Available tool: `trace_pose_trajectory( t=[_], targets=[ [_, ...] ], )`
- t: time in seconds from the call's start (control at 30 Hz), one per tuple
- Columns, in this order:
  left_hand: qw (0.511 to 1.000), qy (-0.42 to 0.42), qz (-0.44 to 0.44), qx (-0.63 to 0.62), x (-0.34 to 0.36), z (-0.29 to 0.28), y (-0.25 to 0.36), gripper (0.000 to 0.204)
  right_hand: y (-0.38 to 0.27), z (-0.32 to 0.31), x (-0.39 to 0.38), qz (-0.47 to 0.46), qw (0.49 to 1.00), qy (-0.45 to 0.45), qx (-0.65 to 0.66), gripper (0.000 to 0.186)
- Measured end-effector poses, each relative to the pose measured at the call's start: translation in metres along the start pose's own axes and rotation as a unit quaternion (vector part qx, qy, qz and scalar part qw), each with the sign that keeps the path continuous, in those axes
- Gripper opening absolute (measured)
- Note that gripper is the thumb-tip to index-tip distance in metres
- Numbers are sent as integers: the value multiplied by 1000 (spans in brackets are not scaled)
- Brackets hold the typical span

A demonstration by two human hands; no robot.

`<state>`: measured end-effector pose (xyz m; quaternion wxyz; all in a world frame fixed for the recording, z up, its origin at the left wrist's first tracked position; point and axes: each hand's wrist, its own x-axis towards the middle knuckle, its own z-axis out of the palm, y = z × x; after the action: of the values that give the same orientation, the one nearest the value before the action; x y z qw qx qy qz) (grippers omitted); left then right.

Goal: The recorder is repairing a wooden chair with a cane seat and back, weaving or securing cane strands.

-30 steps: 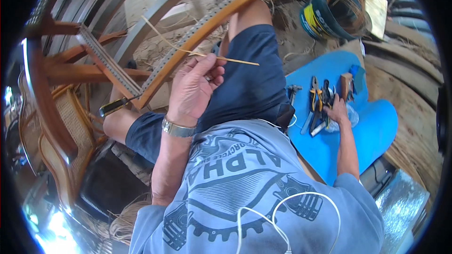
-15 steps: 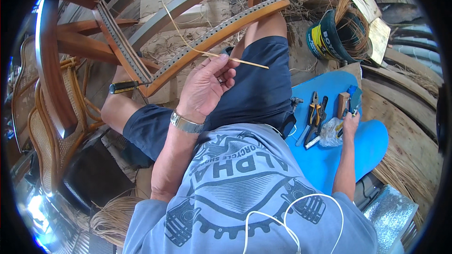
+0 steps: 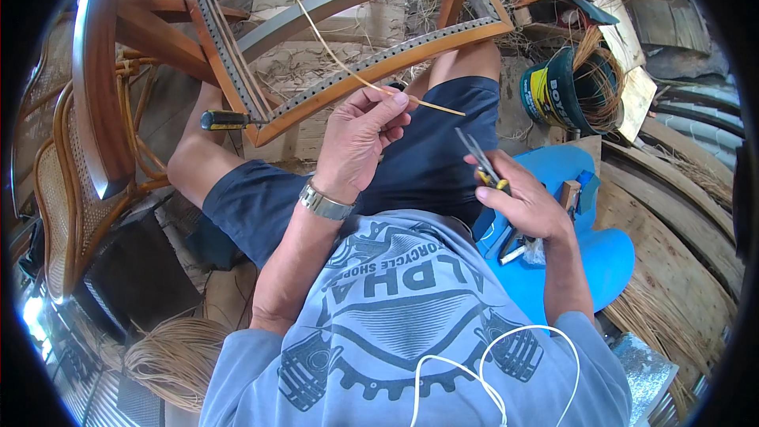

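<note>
My left hand [image 3: 364, 138] pinches a thin cane strip [image 3: 336, 55] between thumb and fingers. A short end of the strip sticks out to the right, while the rest curves up across the wooden chair frame [image 3: 395, 58]. Rows of small holes line that frame, which leans over my knees. My right hand [image 3: 526, 194] grips small scissors [image 3: 482, 160] with yellow-and-black handles, their slim metal blades slightly parted and pointing up-left. The blade tips are apart from the strip's free end. A screwdriver [image 3: 229, 120] with a black-and-yellow handle stands at the frame's near left corner.
On my right a blue plastic seat [image 3: 609, 249] bears a wooden block [image 3: 569, 194] and tools, partly hidden by my right arm. Beyond it stands a dark bucket [image 3: 545, 91] with coiled cane. A rattan chair [image 3: 67, 213] and a cane bundle [image 3: 178, 356] are at left.
My right hand has come from the blue seat toward the left hand, bringing the scissors. The left hand keeps its pinch on the strip. The whole view has shifted slightly.
</note>
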<state>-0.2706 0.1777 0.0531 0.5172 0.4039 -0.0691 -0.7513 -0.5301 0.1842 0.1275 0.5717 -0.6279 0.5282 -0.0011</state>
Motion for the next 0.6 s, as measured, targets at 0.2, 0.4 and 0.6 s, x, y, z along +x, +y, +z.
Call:
trace_pose_trajectory(
  t=[0.2, 0.4, 0.6],
  targets=[
    [998, 21, 45, 32, 0, -3, 4, 10, -29, 9, 35, 2, 997, -66, 33, 56],
    [999, 27, 39, 14, 5, -6, 5, 11, -28, 14, 41, 4, 998, -42, 47, 52],
    [999, 30, 9, -14, 11, -13, 5, 8, -25, 9, 33, -10, 1000, 2, -11, 48]
  ],
)
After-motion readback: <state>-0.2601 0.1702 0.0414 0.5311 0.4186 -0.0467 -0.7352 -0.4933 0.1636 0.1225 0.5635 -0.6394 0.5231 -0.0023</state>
